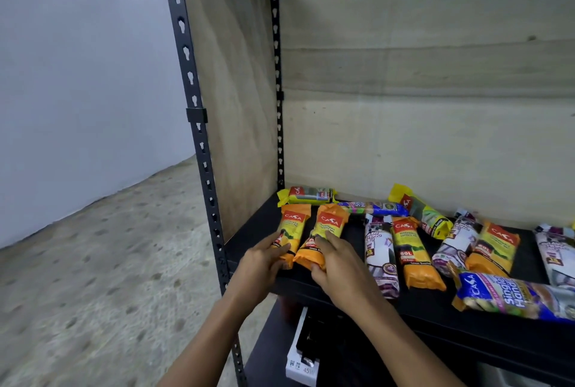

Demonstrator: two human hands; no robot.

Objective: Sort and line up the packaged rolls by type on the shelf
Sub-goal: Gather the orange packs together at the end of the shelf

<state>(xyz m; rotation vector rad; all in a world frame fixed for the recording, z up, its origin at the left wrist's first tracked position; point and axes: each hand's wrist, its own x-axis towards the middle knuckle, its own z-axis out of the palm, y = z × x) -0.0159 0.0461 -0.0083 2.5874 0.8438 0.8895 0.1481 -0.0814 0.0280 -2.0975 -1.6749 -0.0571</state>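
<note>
left hand (264,259) grips first orange roll (291,231); right hand (337,265) grips second orange roll (323,234) beside it, left end of black shelf (435,305).

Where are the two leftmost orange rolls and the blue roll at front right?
left orange roll (292,228): head view, on its label below the logo.
right orange roll (329,220): head view, on its red logo.
blue roll (511,293): head view, on its white lettering.

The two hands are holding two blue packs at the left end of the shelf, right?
Not quite: the packs are orange, not blue. The head view shows the left hand holding the left orange pack and the right hand holding the right orange pack, at the left end of the shelf.
</note>
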